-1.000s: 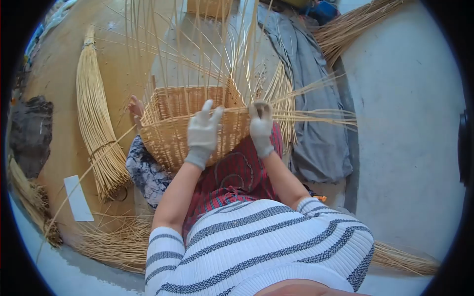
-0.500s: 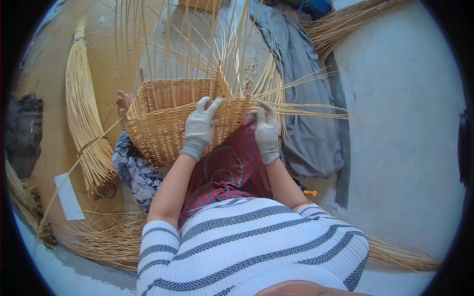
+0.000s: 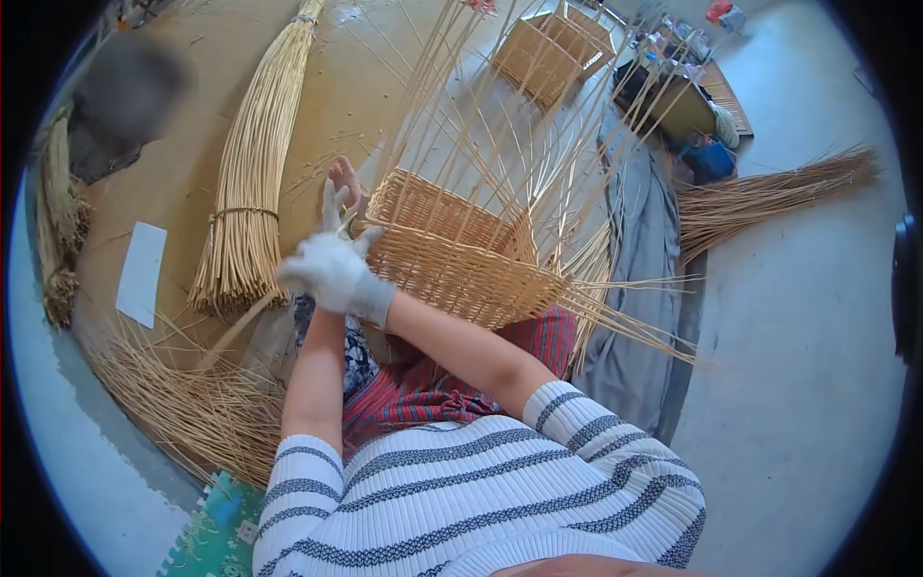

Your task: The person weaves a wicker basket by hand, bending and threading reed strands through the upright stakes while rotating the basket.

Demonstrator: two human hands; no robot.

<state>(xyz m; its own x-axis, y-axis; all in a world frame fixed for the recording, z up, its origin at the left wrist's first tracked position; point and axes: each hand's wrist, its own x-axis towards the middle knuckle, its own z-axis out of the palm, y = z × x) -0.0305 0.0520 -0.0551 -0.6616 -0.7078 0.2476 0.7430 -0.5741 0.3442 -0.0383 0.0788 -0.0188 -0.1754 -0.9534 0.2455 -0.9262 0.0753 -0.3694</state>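
Observation:
A rectangular wicker basket (image 3: 452,274) rests tilted on my lap, its tall upright stakes (image 3: 471,115) rising from the rim. Both gloved hands are at its left corner, with my right forearm crossed over to that side. My right hand (image 3: 332,274), blurred by motion, is closed around a willow rod (image 3: 240,329) that points down to the left. Behind it is my left hand (image 3: 334,210), mostly hidden; a few fingers show beside the basket corner, but their grip is unclear. Bare toes (image 3: 348,179) show just beyond that corner. Loose rod ends (image 3: 635,317) stick out from the right corner.
A tied rod bundle (image 3: 252,183) lies at left near a white sheet (image 3: 141,273). Loose rods (image 3: 192,394) spread at lower left. Grey cloth (image 3: 635,279) and a brown rod bundle (image 3: 769,204) lie at right. A wooden box (image 3: 543,62) stands behind.
My right hand has moved from the basket's right corner across to the left corner, and my left hand has also shifted left. The view has turned left and the basket appears tilted differently.

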